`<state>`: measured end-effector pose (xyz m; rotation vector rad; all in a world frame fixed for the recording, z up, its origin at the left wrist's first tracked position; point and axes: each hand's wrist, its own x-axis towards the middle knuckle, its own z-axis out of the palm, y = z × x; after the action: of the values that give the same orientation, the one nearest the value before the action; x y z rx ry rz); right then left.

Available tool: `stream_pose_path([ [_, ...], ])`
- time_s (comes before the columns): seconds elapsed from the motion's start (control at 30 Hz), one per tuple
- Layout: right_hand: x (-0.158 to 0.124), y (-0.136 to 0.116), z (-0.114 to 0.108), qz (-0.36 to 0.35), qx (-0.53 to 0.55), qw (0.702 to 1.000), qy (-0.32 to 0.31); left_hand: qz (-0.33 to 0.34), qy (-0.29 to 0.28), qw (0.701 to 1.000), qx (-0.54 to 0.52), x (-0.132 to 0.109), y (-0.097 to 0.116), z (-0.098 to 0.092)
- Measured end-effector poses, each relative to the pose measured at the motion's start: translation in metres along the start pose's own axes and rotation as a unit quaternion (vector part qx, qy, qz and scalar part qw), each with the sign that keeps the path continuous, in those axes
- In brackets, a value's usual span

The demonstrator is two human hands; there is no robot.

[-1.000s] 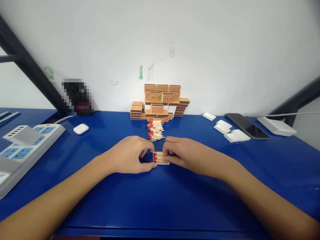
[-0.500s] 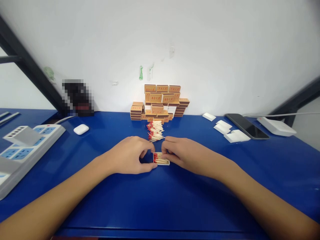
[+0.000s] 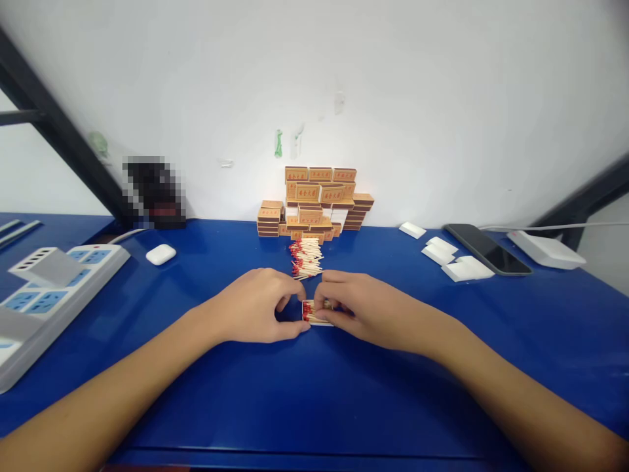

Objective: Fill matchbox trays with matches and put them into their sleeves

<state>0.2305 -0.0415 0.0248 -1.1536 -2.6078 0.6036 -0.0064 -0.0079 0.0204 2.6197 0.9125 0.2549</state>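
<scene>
A small white matchbox tray point(image 3: 320, 324) lies on the blue tabletop, with red-headed matches point(image 3: 308, 313) laid in it. My left hand point(image 3: 263, 305) is closed on the tray's left end, thumb at the near corner and forefinger at the far one. Over the tray's right half, my right hand point(image 3: 363, 303) has its thumb and fingertips pinched at the matches; how many they hold is hidden. Just behind the tray is a loose heap of matches point(image 3: 308, 257), heads mostly to the left. Orange matchboxes point(image 3: 308, 192) stand stacked against the wall behind the heap.
On the left are a power strip point(image 3: 105, 265) with a plugged-in charger point(image 3: 46, 267) and a white earbud case point(image 3: 161, 254). To the right lie several white tray-like pieces point(image 3: 464, 268), a black phone point(image 3: 486, 248) and a white box-shaped device point(image 3: 550, 250) with a cable.
My right hand's fingertips have moved slightly left and down over the tray, covering more of the matches. My left hand keeps its hold on the tray.
</scene>
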Motion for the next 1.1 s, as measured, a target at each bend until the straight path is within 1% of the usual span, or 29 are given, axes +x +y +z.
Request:
stream_pose_path([
  [0.23, -0.0011, 0.0006, -0.0030, -0.013, 0.012, 1.000, -0.014, 0.001, 0.002, 1.000, -0.001, 0.0003, -0.0007, -0.0004],
  [0.4, -0.0010, -0.0001, -0.0009, -0.006, 0.007, 1.000, -0.011, -0.001, -0.001, 1.000, -0.001, 0.0006, -0.0008, -0.0005],
  [0.63, -0.0029, -0.0044, -0.0029, 0.010, -0.038, 0.999, -0.013, -0.001, -0.002, 1.000, -0.001, -0.0002, 0.0000, -0.0009],
  [0.77, -0.0023, -0.0066, -0.0021, -0.001, -0.024, 1.000, -0.015, 0.000, -0.004, 1.000, -0.001, 0.0006, 0.0005, -0.0011],
  [0.97, 0.0008, -0.0074, 0.0008, 0.008, -0.027, 1.000, -0.015, 0.004, -0.002, 1.000, -0.005, 0.0006, 0.0011, -0.0014],
  [1.1, 0.0014, -0.0081, 0.0016, 0.000, -0.022, 1.000, -0.013, 0.005, 0.000, 1.000, -0.009, 0.0001, 0.0016, -0.0014],
])
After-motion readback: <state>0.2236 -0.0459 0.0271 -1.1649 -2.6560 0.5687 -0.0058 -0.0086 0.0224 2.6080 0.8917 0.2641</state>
